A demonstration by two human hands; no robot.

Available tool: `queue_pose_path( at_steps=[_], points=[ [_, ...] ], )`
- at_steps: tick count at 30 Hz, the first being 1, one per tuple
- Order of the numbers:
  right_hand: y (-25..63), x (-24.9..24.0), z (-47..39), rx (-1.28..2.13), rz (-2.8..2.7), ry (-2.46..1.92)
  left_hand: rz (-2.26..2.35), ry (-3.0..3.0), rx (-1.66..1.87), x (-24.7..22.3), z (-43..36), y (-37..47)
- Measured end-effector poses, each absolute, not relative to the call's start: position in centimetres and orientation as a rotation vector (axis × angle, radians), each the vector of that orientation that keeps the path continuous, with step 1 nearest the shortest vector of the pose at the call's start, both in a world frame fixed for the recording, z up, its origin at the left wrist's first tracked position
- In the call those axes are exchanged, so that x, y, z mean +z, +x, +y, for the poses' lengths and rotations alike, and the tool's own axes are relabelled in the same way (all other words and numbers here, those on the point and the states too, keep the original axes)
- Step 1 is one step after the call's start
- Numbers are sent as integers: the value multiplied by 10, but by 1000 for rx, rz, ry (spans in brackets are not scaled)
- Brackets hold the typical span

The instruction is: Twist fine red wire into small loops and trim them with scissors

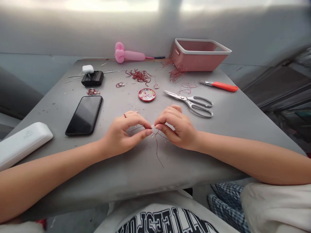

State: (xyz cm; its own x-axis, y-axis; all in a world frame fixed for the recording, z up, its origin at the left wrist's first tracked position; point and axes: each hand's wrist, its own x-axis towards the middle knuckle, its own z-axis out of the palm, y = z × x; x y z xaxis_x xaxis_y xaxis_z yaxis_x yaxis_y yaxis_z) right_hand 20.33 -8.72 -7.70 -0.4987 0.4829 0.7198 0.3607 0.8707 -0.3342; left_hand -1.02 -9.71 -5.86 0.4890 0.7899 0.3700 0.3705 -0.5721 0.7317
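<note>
My left hand (122, 132) and my right hand (181, 129) meet over the middle of the grey table, thumb and forefinger pinched on each. Between the fingertips is a small whitish piece (155, 130) with dark red thread (157, 151) running from it; the fingers partly hide it, so its exact kind is unclear. One thread end hangs down towards me, another trails under my right hand. A thin red band circles a finger of my left hand. Just beyond my hands sits a round red-rimmed dish of small pale beads (147, 94), with grey-handled scissors (191, 102) to its right.
A black phone (84, 115) and a white case (26, 144) lie left. Farther back are a black device (92, 78), red thread scraps (139, 76), a pink balloon (128, 55) and a pink basket (198, 61). A red-handled craft knife (222, 86) lies at right.
</note>
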Motion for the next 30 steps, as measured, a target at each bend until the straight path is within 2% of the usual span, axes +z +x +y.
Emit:
queue_pose_path(
  at_steps=[5, 13, 17, 23, 30],
  points=[
    [207, -71, -86, 182, -2181, -546, 829, 1992, 913, -57, -98, -9],
    [210, -71, -86, 267, -2273, -565, 887, 2096, 782, -57, -98, -8],
    [217, -62, -76, 293, -2221, -613, 932, 2017, 936, -65, -96, -8],
    [255, -50, -25, 279, -1858, -1186, 1009, 1831, 1020, -70, -94, -8],
    [290, -79, 40, 163, -1644, -1599, 1052, 1741, 914, -70, -92, -7]
  ],
)
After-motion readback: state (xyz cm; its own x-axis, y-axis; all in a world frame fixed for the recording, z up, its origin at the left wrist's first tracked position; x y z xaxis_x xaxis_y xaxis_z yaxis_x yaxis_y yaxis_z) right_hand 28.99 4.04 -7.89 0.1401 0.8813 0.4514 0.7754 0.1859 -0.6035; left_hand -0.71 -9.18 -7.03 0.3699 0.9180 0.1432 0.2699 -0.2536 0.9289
